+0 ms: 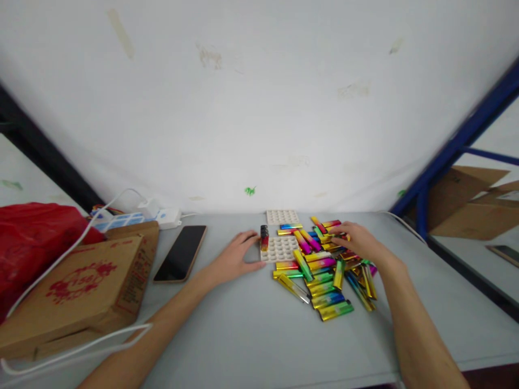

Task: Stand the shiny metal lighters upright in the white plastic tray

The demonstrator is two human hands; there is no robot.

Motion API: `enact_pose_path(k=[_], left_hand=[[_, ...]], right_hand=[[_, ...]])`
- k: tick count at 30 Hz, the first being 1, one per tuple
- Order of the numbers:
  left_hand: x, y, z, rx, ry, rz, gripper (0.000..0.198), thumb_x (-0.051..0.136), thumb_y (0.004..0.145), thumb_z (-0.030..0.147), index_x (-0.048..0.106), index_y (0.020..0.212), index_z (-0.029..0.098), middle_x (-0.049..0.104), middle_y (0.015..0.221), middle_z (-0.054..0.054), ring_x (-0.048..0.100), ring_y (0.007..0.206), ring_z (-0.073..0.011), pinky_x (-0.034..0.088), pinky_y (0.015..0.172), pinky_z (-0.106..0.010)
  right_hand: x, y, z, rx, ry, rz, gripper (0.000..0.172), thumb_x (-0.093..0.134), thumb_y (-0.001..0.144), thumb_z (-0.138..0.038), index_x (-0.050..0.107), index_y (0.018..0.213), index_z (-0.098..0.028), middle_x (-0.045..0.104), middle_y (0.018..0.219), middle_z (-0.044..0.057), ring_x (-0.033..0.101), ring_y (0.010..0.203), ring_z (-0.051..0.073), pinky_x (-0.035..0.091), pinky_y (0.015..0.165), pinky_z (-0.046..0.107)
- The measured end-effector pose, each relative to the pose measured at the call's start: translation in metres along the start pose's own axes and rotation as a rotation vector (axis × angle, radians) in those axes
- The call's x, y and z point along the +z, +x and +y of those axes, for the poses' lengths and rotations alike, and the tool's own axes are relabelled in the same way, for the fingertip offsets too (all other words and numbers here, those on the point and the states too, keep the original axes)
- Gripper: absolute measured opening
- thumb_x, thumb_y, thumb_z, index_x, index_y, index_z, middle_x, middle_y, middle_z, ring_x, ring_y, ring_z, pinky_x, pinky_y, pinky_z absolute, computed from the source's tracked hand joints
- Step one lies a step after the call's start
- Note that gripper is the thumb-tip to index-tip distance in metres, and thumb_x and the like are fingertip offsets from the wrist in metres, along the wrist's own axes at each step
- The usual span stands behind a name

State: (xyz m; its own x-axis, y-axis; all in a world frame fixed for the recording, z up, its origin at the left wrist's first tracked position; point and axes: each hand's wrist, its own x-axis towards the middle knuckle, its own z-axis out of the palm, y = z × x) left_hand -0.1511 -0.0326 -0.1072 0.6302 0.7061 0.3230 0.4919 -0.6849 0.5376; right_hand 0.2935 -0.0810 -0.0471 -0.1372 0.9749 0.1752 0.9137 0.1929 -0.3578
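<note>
Lighter (264,238) stands alone in near tray (284,249) of two, left hand (236,258) touching.

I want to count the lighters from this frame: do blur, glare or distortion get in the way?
Head view: soft overall, so the shiny rainbow-coloured metal lighters merge into one another; head view: lighting flat and even, only faint shadows under the left hand and right hand, which covers part of the pile; head view: wide-angle lens bows the blue metal beam at the right.
</note>
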Motion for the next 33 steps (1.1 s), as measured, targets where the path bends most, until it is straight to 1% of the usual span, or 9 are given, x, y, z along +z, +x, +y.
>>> enact_pose_path(k=[6, 12, 16, 19, 22, 25, 28, 31, 33], left_hand=[[0.0, 0.001, -0.001, -0.003, -0.006, -0.014, 0.073, 0.086, 0.098, 0.061, 0.068, 0.159, 0.024, 0.063, 0.169, -0.017, 0.062, 0.156, -0.0375, 0.048, 0.137, -0.055], [0.001, 0.001, 0.0, -0.021, 0.01, -0.019, 0.074, 0.088, 0.097, 0.059, 0.067, 0.158, 0.023, 0.061, 0.17, -0.018, 0.06, 0.157, -0.0388, 0.047, 0.138, -0.055], [0.001, 0.001, 0.001, -0.018, 0.009, -0.02, 0.074, 0.087, 0.098, 0.061, 0.067, 0.159, 0.023, 0.061, 0.17, -0.018, 0.06, 0.157, -0.0385, 0.047, 0.138, -0.055], [0.001, 0.001, 0.0, -0.008, 0.008, -0.019, 0.074, 0.086, 0.099, 0.062, 0.067, 0.159, 0.024, 0.062, 0.169, -0.017, 0.06, 0.157, -0.038, 0.047, 0.138, -0.054], [0.001, 0.001, -0.002, 0.004, 0.005, -0.01, 0.074, 0.085, 0.099, 0.064, 0.067, 0.159, 0.025, 0.063, 0.168, -0.016, 0.061, 0.156, -0.0382, 0.048, 0.137, -0.054], [0.003, 0.0, -0.003, 0.012, 0.003, 0.002, 0.074, 0.086, 0.098, 0.063, 0.067, 0.159, 0.024, 0.063, 0.168, -0.017, 0.061, 0.155, -0.0388, 0.048, 0.136, -0.055], [0.004, 0.0, -0.004, 0.024, 0.005, 0.013, 0.073, 0.087, 0.098, 0.061, 0.068, 0.158, 0.024, 0.064, 0.167, -0.017, 0.062, 0.155, -0.0382, 0.049, 0.136, -0.055], [0.004, 0.0, -0.003, 0.033, 0.011, 0.017, 0.072, 0.087, 0.099, 0.059, 0.068, 0.158, 0.023, 0.065, 0.166, -0.018, 0.063, 0.154, -0.0381, 0.049, 0.136, -0.055], [0.004, 0.0, -0.002, 0.037, 0.016, 0.018, 0.072, 0.087, 0.099, 0.059, 0.068, 0.158, 0.023, 0.065, 0.165, -0.018, 0.064, 0.153, -0.0385, 0.05, 0.135, -0.056]], right_hand=[[0.001, -0.001, -0.004, -0.017, 0.114, 0.004, 0.013, 0.08, 0.094, -0.035, 0.086, 0.09, -0.024, 0.088, 0.102, 0.011, 0.081, 0.097, 0.031, 0.063, 0.093, 0.043], [0.002, -0.006, -0.021, 0.027, 0.37, 0.108, 0.031, 0.069, 0.102, -0.055, 0.071, 0.11, -0.025, 0.087, 0.107, 0.012, 0.081, 0.094, 0.029, 0.063, 0.087, 0.042], [0.003, -0.006, -0.047, -0.022, 0.47, 0.166, 0.043, 0.063, 0.106, -0.067, 0.065, 0.117, -0.025, 0.072, 0.076, -0.001, 0.066, 0.067, 0.021, 0.052, 0.066, 0.033], [0.008, -0.002, -0.071, -0.023, 0.532, 0.265, 0.049, 0.069, 0.103, -0.069, 0.071, 0.116, -0.022, 0.065, 0.074, -0.003, 0.053, 0.062, 0.017, 0.041, 0.059, 0.03], [0.019, 0.003, -0.095, 0.014, 0.701, 0.286, 0.056, 0.078, 0.094, -0.076, 0.076, 0.105, -0.021, 0.06, 0.071, -0.004, 0.048, 0.062, 0.016, 0.038, 0.058, 0.03], [0.032, 0.006, -0.116, 0.093, 0.928, 0.297, 0.067, 0.08, 0.086, -0.089, 0.069, 0.085, -0.024, 0.052, 0.065, -0.005, 0.047, 0.059, 0.015, 0.039, 0.056, 0.03], [0.042, 0.005, -0.135, 0.117, 1.078, 0.22, 0.073, 0.072, 0.087, -0.097, 0.057, 0.074, -0.026, 0.05, 0.063, -0.004, 0.05, 0.057, 0.016, 0.044, 0.056, 0.031], [0.047, 0.0, -0.153, 0.047, 1.157, 0.038, 0.071, 0.068, 0.092, -0.096, 0.061, 0.078, -0.027, 0.061, 0.071, -0.001, 0.061, 0.064, 0.02, 0.055, 0.064, 0.035], [0.051, -0.003, -0.162, 0.011, 1.178, -0.044, 0.069, 0.068, 0.095, -0.094, 0.064, 0.083, -0.027, 0.063, 0.075, -0.001, 0.062, 0.064, 0.019, 0.056, 0.064, 0.035]])
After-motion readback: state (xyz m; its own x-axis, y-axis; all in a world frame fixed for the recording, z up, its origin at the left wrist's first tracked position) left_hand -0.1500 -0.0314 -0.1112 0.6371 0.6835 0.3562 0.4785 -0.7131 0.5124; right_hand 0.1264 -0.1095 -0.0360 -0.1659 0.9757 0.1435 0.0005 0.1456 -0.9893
